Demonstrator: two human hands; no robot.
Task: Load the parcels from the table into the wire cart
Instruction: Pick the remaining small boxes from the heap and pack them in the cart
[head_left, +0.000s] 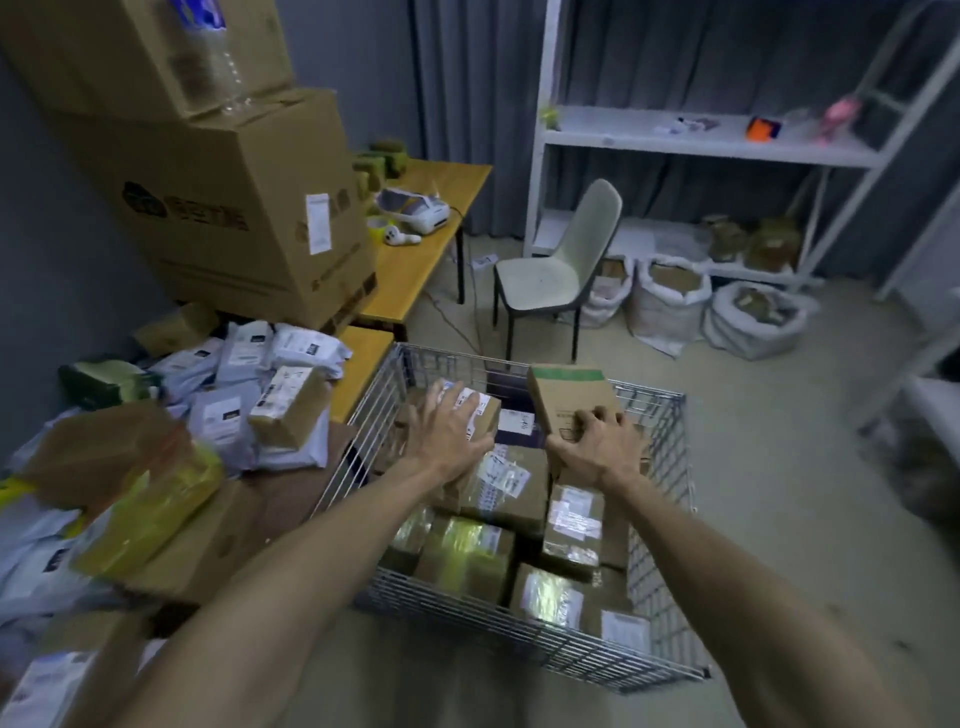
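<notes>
In the head view, a wire cart (519, 639) is seen standing on the floor just beside the desk (363, 358). The cart is largely filled with taped brown boxes (467, 556), laid flat against one another.

The left hand (447, 431) is laid with fingers straight and spread on a small labelled box (480, 410) in the far left part of the cart; nothing is gripped by it. The right hand (597, 441) is curled over the near edge of a brown carton (566, 397), which is marked with a green band at its far end. This carton is held tilted, far end raised, over the boxes in the far right part of the cart.

On the desk, to the left of the cart, a heap of parcels (234, 395) is seen: grey and white mailer bags and a few taped brown boxes. A yellow-wrapped package (156, 509) is seen nearest the camera, blurred. Behind the heap, two large cardboard cartons (234, 208) are stacked against the grey wall. A white label printer (415, 208) is placed further back on the desk.

Beyond the cart a pale chair (561, 260) is set on the floor before a white shelf unit (701, 140). White sacks (670, 296) are lined up on the floor at the foot of the shelf unit.
</notes>
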